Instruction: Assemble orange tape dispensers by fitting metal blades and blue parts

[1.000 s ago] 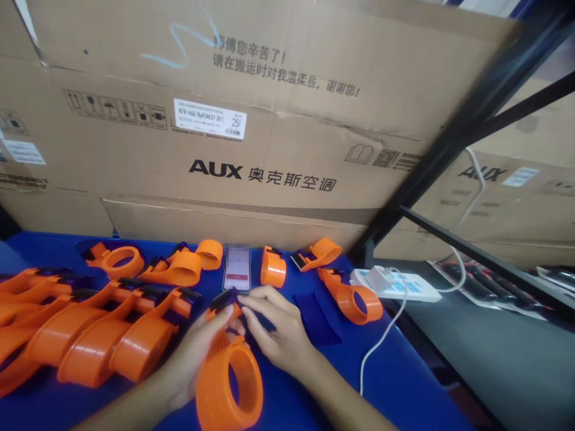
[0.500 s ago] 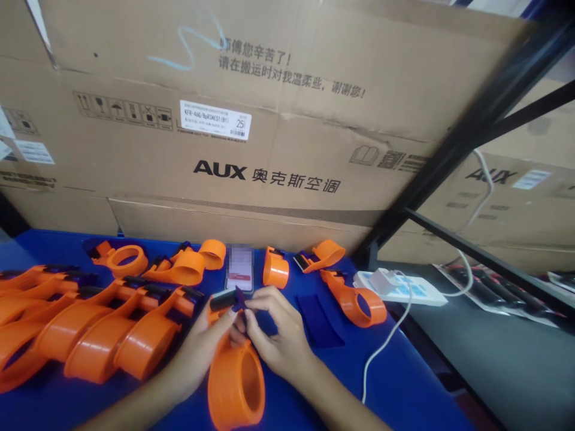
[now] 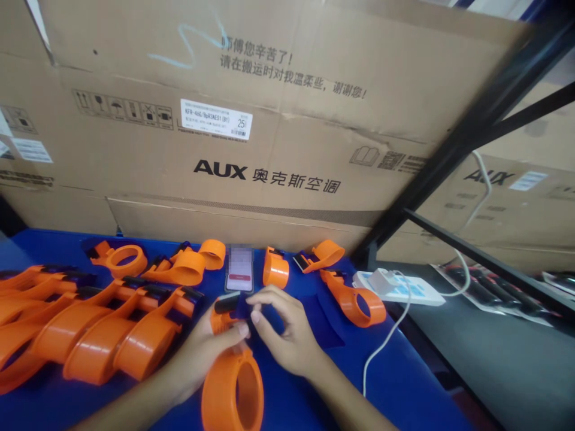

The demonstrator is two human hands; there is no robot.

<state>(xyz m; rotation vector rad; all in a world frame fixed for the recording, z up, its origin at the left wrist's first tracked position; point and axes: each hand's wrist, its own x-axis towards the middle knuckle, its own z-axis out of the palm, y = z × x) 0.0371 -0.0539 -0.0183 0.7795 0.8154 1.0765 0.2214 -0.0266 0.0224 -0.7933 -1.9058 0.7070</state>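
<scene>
My left hand (image 3: pixel 213 335) is closed round the handle of an orange tape dispenser (image 3: pixel 231 389), with its thumb across the upper part. The dispenser's ring hangs downward, and its black head (image 3: pixel 227 303) points up. Beside that head is a small dark blue strip (image 3: pixel 242 307). My right hand (image 3: pixel 285 332) has its fingers bent, with thumb and forefinger close together at the strip's right edge; the exact contact is blurred. A phone (image 3: pixel 239 272) lies just beyond my hands.
Several orange tape dispensers (image 3: pixel 101 347) with dark ends crowd the left; others (image 3: pixel 359 305) lie along the back and right. A dark blue sheet (image 3: pixel 326 323) lies right of my hand. A power strip (image 3: pixel 404 290) with a white cable and a black rack post (image 3: pixel 426 173) stand right; cardboard boxes (image 3: pixel 287 149) behind.
My right fingertips have shifted slightly right, away from the dispenser's head. The left thumb has moved a little lower and right, and the dispenser has tilted slightly left.
</scene>
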